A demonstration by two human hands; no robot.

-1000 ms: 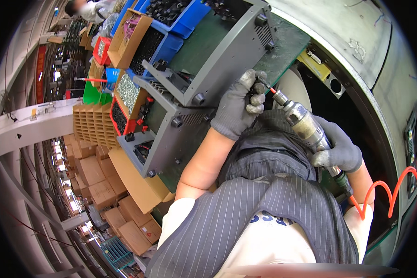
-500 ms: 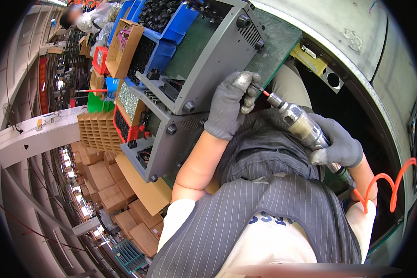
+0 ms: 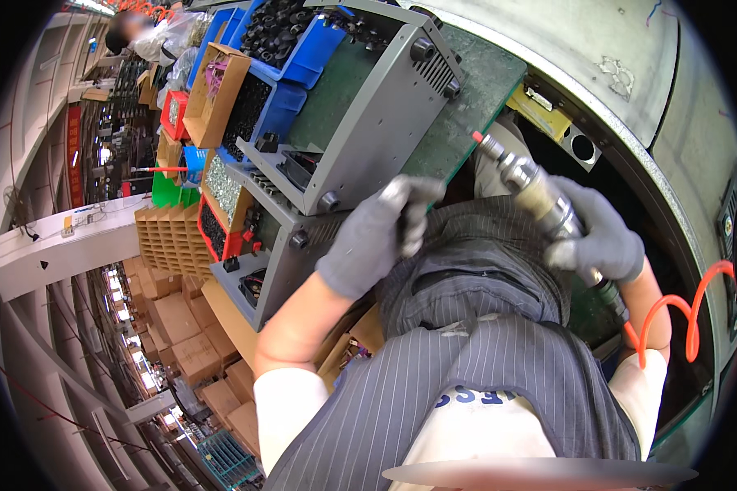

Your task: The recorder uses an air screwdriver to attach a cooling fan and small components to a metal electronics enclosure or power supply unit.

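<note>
My right hand, in a dark grey glove, is wrapped around a silver air screwdriver near my lap. Its red-tipped bit points up and left, away from my body. An orange coiled hose runs from the tool's rear end. My left hand, gloved alike, hovers in front of the lower grey metal case. Its fingers reach right with the thumb apart, slightly blurred; nothing shows between them. Another grey metal case with black round feet stands above the first one in the picture.
Blue bins of black parts stand behind the cases. A cardboard tray of small metal parts sits further left, beside red bins. A green tabletop edge borders my lap. Stacked cartons fill the left background, and another person is far off.
My left hand has drawn away from the screwdriver's bit, down and left toward the lower case. The screwdriver has swung up slightly in my right hand.
</note>
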